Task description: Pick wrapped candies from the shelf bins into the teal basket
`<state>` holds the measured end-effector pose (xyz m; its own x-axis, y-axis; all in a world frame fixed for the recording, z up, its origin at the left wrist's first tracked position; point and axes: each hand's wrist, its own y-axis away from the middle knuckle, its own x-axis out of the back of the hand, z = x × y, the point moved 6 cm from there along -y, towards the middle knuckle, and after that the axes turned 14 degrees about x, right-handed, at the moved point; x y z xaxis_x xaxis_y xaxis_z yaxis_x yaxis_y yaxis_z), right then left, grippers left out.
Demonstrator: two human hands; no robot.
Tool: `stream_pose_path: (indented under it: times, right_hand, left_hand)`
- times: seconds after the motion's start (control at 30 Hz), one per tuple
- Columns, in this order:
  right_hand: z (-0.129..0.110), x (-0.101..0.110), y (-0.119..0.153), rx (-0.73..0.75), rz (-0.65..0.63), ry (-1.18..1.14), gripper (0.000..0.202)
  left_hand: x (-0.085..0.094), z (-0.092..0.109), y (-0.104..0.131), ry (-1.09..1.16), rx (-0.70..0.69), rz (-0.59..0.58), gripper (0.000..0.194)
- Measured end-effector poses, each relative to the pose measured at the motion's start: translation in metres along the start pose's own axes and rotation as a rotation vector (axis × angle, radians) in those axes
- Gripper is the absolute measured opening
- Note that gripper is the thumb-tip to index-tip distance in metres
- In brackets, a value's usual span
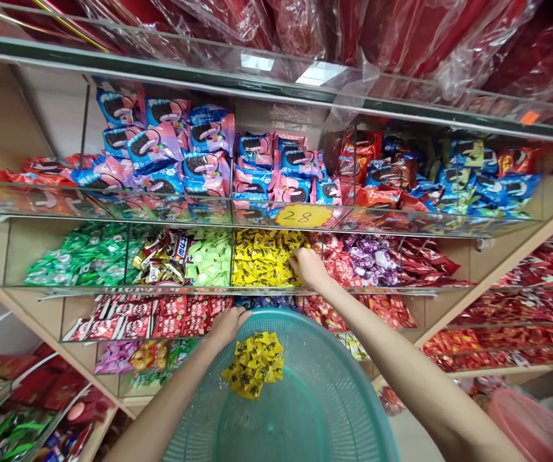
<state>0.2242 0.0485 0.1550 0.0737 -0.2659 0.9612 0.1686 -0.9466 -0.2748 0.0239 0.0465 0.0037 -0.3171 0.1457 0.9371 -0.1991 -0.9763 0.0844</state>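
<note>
My left hand (229,324) is closed over the upper left rim of a teal plastic basket (353,391). Inside the basket, toward its left side, lies a small heap of yellow-wrapped candies (255,364). My right hand (309,266) reaches over the basket into a glass-fronted shelf compartment. Its fingers are curled at the right edge of a pile of yellow-wrapped candies (264,260) like those in the basket. How many candies are between these fingers is hidden.
Green-wrapped candies (84,253) and purple-wrapped candies (370,256) fill other compartments. Above are blue-and-pink cookie packets (156,147) behind a glass edge with a yellow tag (300,215) reading 28. A pink tub (529,423) stands at lower right.
</note>
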Motion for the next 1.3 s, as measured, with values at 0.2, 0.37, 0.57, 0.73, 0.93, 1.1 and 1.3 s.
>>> stream_pose_path:
  times: [0.2, 0.37, 0.57, 0.73, 0.93, 1.1, 1.3]
  right_hand:
    - [0.002, 0.002, 0.000, -0.005, 0.076, -0.065, 0.023]
    - [-0.003, 0.033, 0.021, 0.061, 0.293, -0.248, 0.018]
    - [-0.041, 0.007, 0.062, 0.314, 0.230, -0.721, 0.019]
    - [-0.066, -0.093, 0.082, 0.267, -0.020, -0.834, 0.014]
    - [-0.069, -0.162, 0.101, 0.184, -0.286, -0.851, 0.014]
    - [-0.070, -0.168, 0.107, 0.190, -0.306, -0.777, 0.016]
    - [-0.067, -0.168, 0.110, 0.170, -0.283, -0.721, 0.013]
  left_hand:
    - [-0.001, 0.000, 0.000, 0.007, -0.003, -0.005, 0.045]
    - [-0.006, -0.002, -0.003, -0.012, -0.025, 0.012, 0.045]
    - [-0.007, -0.003, -0.005, -0.006, -0.006, 0.009, 0.042]
    - [-0.007, -0.002, -0.004, -0.020, 0.005, -0.001, 0.043]
    - [-0.005, -0.001, -0.003, -0.034, 0.002, 0.009, 0.043]
    - [-0.003, 0.000, -0.001, -0.048, -0.003, 0.011, 0.043]
    - [-0.002, 0.001, -0.002, -0.066, -0.002, 0.013, 0.044]
